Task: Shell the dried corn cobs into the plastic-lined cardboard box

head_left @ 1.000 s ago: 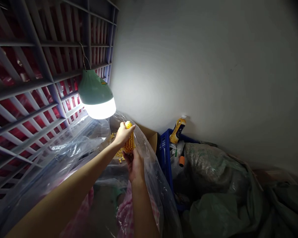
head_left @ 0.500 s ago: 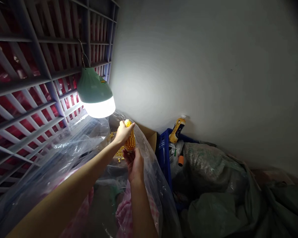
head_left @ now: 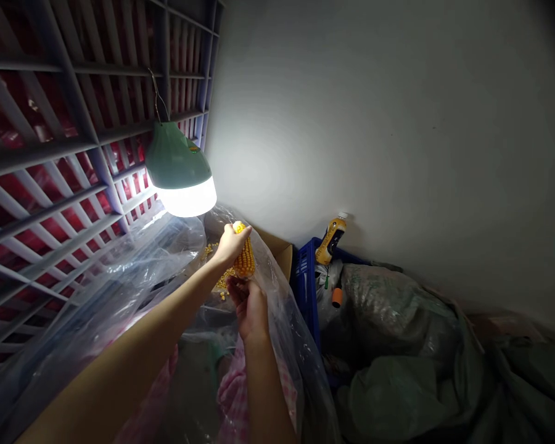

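An ear of corn (head_left: 244, 256) with yellow kernels stands nearly upright between my hands, its pale tip at the top. My left hand (head_left: 231, 242) is closed around its upper part, thumb across the front. At the lower end, my right hand (head_left: 251, 308) has its fingers curled in against the cob; the exact contact is partly hidden. Loose corn kernels (head_left: 224, 280) lie below and behind the hands, inside clear plastic sheeting (head_left: 277, 296).
A lit green lamp (head_left: 180, 160) hangs by a wire hook from a plastic crate (head_left: 97, 139) on the left. Beside the wall, a blue basket (head_left: 308, 283) holds bags and a yellow-labelled bottle (head_left: 332, 239). A cardboard flap (head_left: 282, 256) and dark green cloth (head_left: 398, 394) are nearby.
The ear of corn and both hands hold almost the same place. My right fingers have shifted slightly at the cob's lower end. The view has moved a little.
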`<state>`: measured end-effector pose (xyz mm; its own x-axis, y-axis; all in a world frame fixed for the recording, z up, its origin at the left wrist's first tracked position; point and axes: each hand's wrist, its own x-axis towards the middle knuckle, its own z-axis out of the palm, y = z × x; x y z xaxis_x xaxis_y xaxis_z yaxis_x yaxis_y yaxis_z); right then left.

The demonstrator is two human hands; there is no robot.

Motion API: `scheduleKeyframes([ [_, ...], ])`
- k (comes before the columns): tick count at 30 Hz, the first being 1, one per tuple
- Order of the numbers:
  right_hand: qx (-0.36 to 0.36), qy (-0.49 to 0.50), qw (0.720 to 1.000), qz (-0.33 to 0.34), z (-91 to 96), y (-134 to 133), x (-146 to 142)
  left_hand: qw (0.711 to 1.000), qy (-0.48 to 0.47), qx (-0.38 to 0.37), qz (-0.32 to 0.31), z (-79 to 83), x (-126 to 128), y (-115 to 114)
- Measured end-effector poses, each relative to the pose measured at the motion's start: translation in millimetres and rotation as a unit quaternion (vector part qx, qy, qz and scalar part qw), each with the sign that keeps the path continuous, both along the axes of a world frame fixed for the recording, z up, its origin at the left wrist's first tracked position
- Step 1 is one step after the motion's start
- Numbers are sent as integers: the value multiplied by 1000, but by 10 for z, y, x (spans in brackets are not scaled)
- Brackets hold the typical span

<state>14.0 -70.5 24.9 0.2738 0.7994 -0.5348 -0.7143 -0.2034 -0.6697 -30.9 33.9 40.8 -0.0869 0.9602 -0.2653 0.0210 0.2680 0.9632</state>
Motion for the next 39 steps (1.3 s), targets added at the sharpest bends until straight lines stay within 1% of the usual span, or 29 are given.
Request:
scheduleKeyframes([
  [2,-17,42,999,6,31,-3,0,1000,22,17,-15,3,0,-7],
  [4,-25,50,998,-8,57,5,3,999,34,23,-18,0,3,-10],
  [7,-14,8,1000,-15,61,23,8,999,35,27,-8,-16,6,3],
  [12,6,-100,995,18,18,44,14,999,40,34,-10,-49,13,18],
  [16,-3,-105,994,28,-7,44,18,997,68,41,-19,-51,31,0],
  [18,1,-111,994,17,-9,28,18,998,56,25,-18,-46,33,6],
  [19,5,-109,994,11,-4,17,19,999,40,12,-14,-44,31,14],
  [21,12,-77,997,7,14,-6,22,1000,14,-1,-6,-46,24,32],
  [23,8,-22,1000,12,36,-20,24,1000,14,12,-2,-51,18,42],
  [25,6,2,1000,9,45,-19,24,999,29,25,-2,-49,17,39],
  [29,10,-54,998,1,8,11,20,999,40,-4,-11,3,15,14],
  [34,-7,-132,991,22,-30,49,21,998,65,-9,-22,80,3,-17],
  [36,-9,-142,989,28,-30,55,17,996,85,-1,-27,76,12,-28],
  [39,-5,-128,991,31,-39,50,11,994,102,13,-33,49,26,-29],
])
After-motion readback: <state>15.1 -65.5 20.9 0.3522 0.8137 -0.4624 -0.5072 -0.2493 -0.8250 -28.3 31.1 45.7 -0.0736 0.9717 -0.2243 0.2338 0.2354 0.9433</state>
